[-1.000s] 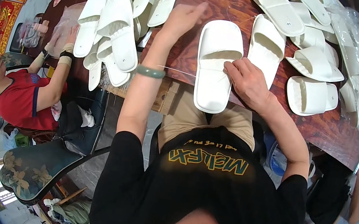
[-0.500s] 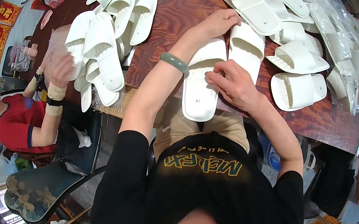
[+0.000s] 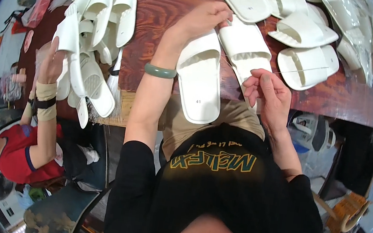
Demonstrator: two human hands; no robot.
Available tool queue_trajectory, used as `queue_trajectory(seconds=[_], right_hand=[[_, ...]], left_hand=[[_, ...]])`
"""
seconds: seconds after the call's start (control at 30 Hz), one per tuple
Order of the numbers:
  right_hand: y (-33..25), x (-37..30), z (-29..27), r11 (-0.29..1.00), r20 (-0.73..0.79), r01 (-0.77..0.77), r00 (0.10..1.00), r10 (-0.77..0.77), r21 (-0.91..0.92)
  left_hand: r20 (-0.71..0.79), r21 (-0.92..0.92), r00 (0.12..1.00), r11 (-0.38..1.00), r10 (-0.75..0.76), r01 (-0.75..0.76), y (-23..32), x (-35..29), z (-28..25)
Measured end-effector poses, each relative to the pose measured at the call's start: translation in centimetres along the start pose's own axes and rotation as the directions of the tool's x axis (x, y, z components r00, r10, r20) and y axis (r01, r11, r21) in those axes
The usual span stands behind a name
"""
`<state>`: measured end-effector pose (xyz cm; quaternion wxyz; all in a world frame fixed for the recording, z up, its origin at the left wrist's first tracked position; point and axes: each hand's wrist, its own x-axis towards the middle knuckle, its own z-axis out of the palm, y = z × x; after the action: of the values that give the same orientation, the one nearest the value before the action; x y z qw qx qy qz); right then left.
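Two white open-toed slippers lie side by side at the table's front edge. The left slipper (image 3: 199, 80) has its heel over my lap, and the right slipper (image 3: 246, 46) slants beside it. My left hand (image 3: 204, 20), a green bangle at its wrist, is closed at the far ends of the pair, its fingertips on the right slipper's edge. Over the right slipper's heel, my right hand (image 3: 270, 92) is pinched on a thin pale strand (image 3: 303, 70). That strand runs from between the slippers, past my fingers, out to the right.
More white slippers (image 3: 308, 31) lie to the right, beside clear plastic bags (image 3: 370, 46) of them. Another slipper pile (image 3: 101, 15) covers the left side, where a co-worker's hand (image 3: 52, 63) touches one. The brown wooden table (image 3: 159, 0) ends at my lap. A chair (image 3: 61, 208) stands lower left.
My right hand has moved right and turned, drawing the strand out. The slipper pair has shifted left and spread apart slightly. The co-worker's hand has moved onto a slipper.
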<state>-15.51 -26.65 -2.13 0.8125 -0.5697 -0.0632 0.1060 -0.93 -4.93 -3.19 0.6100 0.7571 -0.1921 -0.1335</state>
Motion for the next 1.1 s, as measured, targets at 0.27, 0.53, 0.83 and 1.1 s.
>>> queue_trajectory(seconds=[0.27,0.53,0.83,1.1], right_hand=[[-1.2,-1.2,-1.8,0.962,-0.116,-0.24,0.967,0.225,-0.133],[-3.1,-1.0,-2.3,0.779,0.101,-0.428,0.846,0.524,-0.459],[-4.3,2.7,-1.4,0.631,0.117,-0.33,0.82,0.56,-0.702],[-2.4,7.1,-0.8,0.144,0.272,0.261,0.96,0.064,-0.955]], left_hand=[[-0.038,0.182,0.99,0.975,0.139,-0.13,-0.8,-0.1,-0.4],[-0.095,0.011,0.992,0.996,0.085,-0.084,0.3,-0.7,0.0],[0.01,0.055,0.997,0.996,0.071,-0.072,0.3,-0.6,0.0],[-0.209,-0.125,0.977,0.992,-0.034,0.008,0.7,-1.4,-0.4]])
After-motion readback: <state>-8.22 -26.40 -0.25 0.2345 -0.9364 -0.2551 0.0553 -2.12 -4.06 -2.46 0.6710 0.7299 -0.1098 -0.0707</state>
